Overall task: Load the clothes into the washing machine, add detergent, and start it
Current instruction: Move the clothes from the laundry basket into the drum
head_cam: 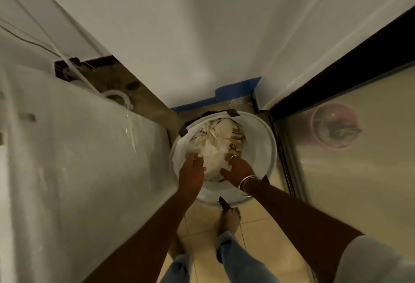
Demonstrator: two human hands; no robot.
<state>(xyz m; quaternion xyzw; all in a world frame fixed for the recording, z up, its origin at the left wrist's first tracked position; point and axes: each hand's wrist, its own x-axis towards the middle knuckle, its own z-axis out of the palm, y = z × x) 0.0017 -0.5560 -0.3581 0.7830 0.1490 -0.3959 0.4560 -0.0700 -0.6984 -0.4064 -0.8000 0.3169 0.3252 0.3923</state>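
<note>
Clothes: I see a crumpled heap of pale cream and white clothes (215, 143) lying inside the round white laundry basket (267, 148), filling most of its bottom.
Basket: it stands on the tiled floor (253, 222) in the corner, between the white washing machine (78, 148) on my left and a glass door (359, 181) on my right (dark handle tabs show at its rim).
Left grip: my left hand (192, 173) is down in the basket at the near-left edge of the heap, fingers curled onto the fabric; I cannot tell whether it has pinched hold of it.
Right grip: my right hand (235, 168) rests on the near-right side of the same heap, fingers bent into the cloth, a ring on one finger and bangles (247, 184) at the wrist; a firm hold is not clear to me.
Machine: only its white side and top edge show, with hoses (119, 98) behind it.
Wall: blue tape (224, 96) runs along its foot behind the basket.
Below: jeans legs and bare feet (230, 220) on the tiles.
</note>
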